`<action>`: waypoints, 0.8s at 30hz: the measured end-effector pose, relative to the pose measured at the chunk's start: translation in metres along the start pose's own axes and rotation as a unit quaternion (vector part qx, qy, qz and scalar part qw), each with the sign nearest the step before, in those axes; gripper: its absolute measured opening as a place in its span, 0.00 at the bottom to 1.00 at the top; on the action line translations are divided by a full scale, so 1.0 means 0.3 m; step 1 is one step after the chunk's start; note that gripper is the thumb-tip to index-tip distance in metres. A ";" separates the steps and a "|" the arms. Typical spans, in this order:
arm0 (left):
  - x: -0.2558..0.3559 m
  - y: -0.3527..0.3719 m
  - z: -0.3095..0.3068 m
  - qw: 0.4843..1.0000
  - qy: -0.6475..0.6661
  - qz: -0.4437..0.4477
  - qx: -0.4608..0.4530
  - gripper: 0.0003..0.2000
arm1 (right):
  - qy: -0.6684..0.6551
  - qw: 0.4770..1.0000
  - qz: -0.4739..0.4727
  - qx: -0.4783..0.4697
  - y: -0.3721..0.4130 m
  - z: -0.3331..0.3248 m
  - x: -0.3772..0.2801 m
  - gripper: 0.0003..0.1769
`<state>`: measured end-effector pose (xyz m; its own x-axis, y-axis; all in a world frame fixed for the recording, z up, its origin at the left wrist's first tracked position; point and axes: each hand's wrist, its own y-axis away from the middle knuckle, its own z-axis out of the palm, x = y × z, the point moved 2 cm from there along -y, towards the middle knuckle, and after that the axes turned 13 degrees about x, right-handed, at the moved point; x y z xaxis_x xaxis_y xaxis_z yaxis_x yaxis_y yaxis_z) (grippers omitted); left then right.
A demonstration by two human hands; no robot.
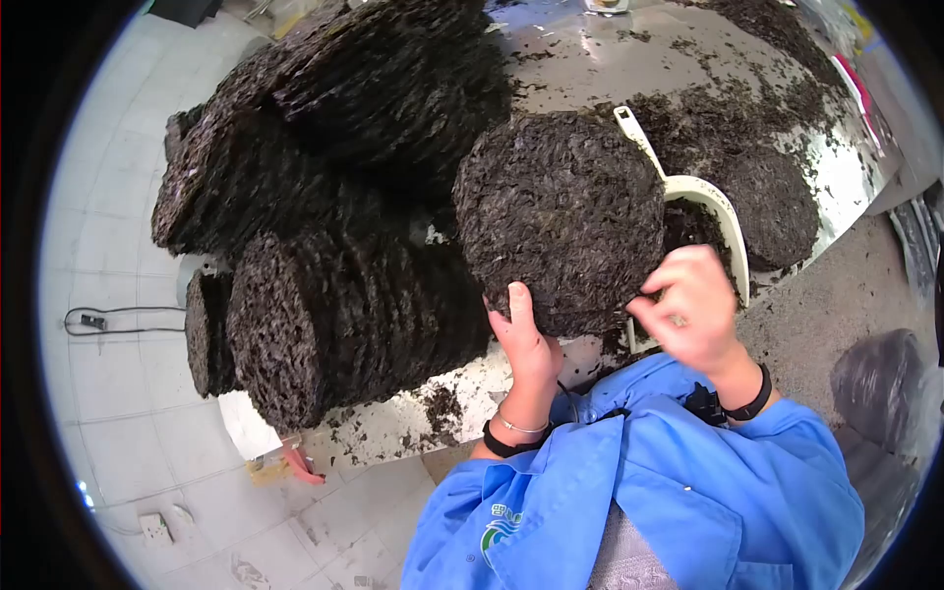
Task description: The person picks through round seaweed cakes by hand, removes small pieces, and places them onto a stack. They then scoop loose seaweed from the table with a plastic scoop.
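A round, dark, rough disc is held up at the centre by my left hand, its thumb on the near face and the other fingers hidden behind. Close to the disc's lower right edge is my right hand, fingers curled, with thumb and index finger pinched together; anything between them is too small to make out. Behind the disc and my right hand, a cream dustpan holds dark crumbs. Left of the disc, a row of similar discs stands on edge.
More stacked discs rise at the upper left. Another disc lies flat on the metal table, among scattered dark flakes. A clear plastic bag is at the right. A cable lies on the tiled floor at the left.
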<state>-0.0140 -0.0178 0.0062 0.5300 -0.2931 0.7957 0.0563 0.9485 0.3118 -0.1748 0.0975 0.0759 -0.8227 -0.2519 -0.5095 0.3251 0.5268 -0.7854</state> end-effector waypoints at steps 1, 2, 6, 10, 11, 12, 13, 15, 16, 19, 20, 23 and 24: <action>0.000 0.002 -0.002 1.000 -0.001 -0.010 -0.011 0.20 | 0.022 0.998 0.055 0.038 0.004 -0.038 0.033 0.14; -0.007 0.010 0.001 0.999 -0.004 -0.024 -0.027 0.20 | 0.001 0.978 0.181 0.103 0.022 -0.065 0.073 0.12; -0.032 0.039 0.041 0.992 -0.015 -0.093 -0.089 0.20 | -0.215 0.826 0.482 0.199 -0.002 -0.091 0.178 0.20; -0.069 0.013 -0.001 0.992 -0.066 -0.075 -0.076 0.24 | -0.236 0.824 0.493 0.148 0.025 -0.072 0.247 0.22; -0.066 0.010 -0.008 0.992 -0.070 -0.070 -0.074 0.24 | -0.244 0.824 0.490 0.145 0.027 -0.059 0.250 0.22; -0.061 0.011 -0.014 0.993 -0.086 -0.054 -0.059 0.25 | -0.254 0.826 0.483 0.141 0.022 -0.049 0.246 0.21; -0.057 0.012 -0.016 0.995 -0.063 -0.058 -0.058 0.23 | -0.275 0.817 0.487 0.142 0.019 -0.046 0.240 0.20; -0.044 0.009 -0.018 0.996 -0.016 -0.068 -0.063 0.21 | -0.312 0.799 0.491 0.149 0.002 -0.055 0.226 0.19; -0.045 0.001 -0.025 0.994 -0.009 -0.088 -0.066 0.23 | -0.364 0.768 0.502 0.159 0.004 -0.071 0.240 0.18; -0.021 0.010 -0.002 0.992 -0.003 -0.127 0.012 0.25 | -0.375 0.726 0.473 0.330 -0.045 -0.156 0.241 0.15; -0.006 0.022 0.022 0.994 -0.031 -0.102 0.020 0.26 | -0.307 0.800 0.376 0.353 -0.041 -0.191 0.252 0.14; -0.014 0.010 0.019 0.995 -0.032 -0.086 0.039 0.25 | -0.042 0.910 0.274 0.307 -0.008 -0.292 0.264 0.15; -0.021 0.004 0.014 0.996 -0.018 -0.089 0.025 0.24 | -0.050 0.902 0.282 0.321 -0.006 -0.307 0.255 0.15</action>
<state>-0.0208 -0.0154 0.0038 0.4850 -0.4614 0.7429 0.1042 0.8739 0.4747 -0.2812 0.1520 0.0707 -0.4051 -0.1800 -0.8964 0.9093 0.0230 -0.4155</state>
